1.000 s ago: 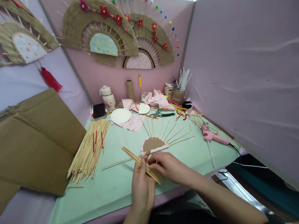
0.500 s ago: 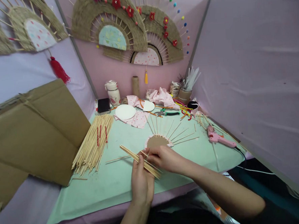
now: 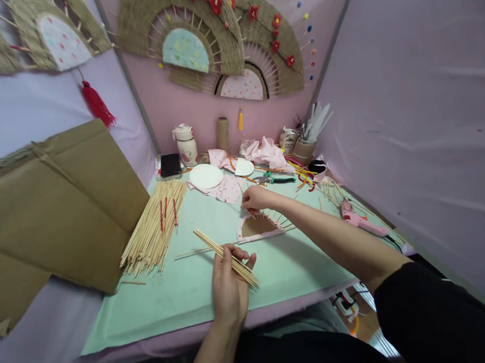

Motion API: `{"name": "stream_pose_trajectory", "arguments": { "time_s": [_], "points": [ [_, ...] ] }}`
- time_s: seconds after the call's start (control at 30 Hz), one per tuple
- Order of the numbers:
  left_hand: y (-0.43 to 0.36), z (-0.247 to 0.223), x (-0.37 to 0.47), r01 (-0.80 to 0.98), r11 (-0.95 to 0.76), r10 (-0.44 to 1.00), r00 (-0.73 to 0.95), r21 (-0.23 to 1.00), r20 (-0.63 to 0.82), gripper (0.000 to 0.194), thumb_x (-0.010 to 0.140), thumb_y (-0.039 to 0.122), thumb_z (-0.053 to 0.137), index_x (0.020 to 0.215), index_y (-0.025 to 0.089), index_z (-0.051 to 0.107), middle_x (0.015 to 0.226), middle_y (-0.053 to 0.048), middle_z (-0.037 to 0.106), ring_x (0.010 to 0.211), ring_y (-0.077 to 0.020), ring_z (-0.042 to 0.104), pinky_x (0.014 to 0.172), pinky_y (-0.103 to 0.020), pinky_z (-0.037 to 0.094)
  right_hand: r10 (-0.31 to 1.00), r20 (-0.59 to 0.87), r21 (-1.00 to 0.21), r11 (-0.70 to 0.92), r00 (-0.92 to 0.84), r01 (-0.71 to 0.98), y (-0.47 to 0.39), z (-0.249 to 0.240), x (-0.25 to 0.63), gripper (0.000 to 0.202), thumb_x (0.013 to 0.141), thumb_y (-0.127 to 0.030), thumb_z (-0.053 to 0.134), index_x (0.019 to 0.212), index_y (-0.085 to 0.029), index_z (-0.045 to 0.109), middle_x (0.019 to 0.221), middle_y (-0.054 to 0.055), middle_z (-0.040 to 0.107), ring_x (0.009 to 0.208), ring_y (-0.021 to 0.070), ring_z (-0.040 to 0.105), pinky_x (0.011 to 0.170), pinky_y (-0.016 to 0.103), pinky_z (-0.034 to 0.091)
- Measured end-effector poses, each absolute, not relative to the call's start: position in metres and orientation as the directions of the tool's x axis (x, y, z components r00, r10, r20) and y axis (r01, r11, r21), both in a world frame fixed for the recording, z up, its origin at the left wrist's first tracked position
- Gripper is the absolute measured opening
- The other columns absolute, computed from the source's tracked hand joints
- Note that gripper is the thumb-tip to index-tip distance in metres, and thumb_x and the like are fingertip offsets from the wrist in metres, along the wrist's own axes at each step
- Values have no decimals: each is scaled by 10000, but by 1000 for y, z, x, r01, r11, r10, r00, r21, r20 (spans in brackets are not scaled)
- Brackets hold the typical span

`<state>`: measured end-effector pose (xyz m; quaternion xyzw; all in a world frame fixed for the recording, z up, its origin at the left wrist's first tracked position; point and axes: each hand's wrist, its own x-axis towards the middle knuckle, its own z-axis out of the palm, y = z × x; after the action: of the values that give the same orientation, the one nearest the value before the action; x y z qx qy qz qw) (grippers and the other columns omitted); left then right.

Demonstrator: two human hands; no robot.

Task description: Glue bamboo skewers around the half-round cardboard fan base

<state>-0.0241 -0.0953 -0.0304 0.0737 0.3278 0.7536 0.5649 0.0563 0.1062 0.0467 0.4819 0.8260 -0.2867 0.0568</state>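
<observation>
Wooden sticks (image 3: pixel 207 241) clasped in left hand (image 3: pixel 229 287) | right hand (image 3: pixel 256 198) fingers curled near brown semicircle (image 3: pixel 261 226), grasp unclear | green tabletop (image 3: pixel 160 307) | pink wall (image 3: pixel 155 102)

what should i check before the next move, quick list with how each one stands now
1. Bundle of thin, pale wooden sticks held securely: ok, the left grip is closed around it.
2. Brown half-round panel with pink-patterned edging lying on the pale green tabletop: ok.
3. Right grip at the panel's curved edge: ok, it is over the upper left part.
4. Single stick pinched in the right grip: cannot tell, the fingers obscure it.
5. All spokes along the curve visible: not ok, the right hand and arm cover some.
6. Pink glue gun clear of both hands: ok; whether hot, cannot tell.
</observation>
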Motion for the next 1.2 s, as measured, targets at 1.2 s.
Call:
{"name": "stream_pose_trajectory", "arguments": {
  "time_s": [1.2],
  "points": [
    [-97, -32, -23, -803, -123, 915, -319, 584, -246, 266, 825, 406, 764, 862, 194, 608, 699, 36, 533, 666, -91, 526, 691, -238, 493, 819, -337, -73, 469, -464, 880, 110, 20, 34, 373, 956, -374, 627, 1255, -155, 597, 1259, 110, 614, 1063, 226, 635, 896, 430, 554]
  ]
}}
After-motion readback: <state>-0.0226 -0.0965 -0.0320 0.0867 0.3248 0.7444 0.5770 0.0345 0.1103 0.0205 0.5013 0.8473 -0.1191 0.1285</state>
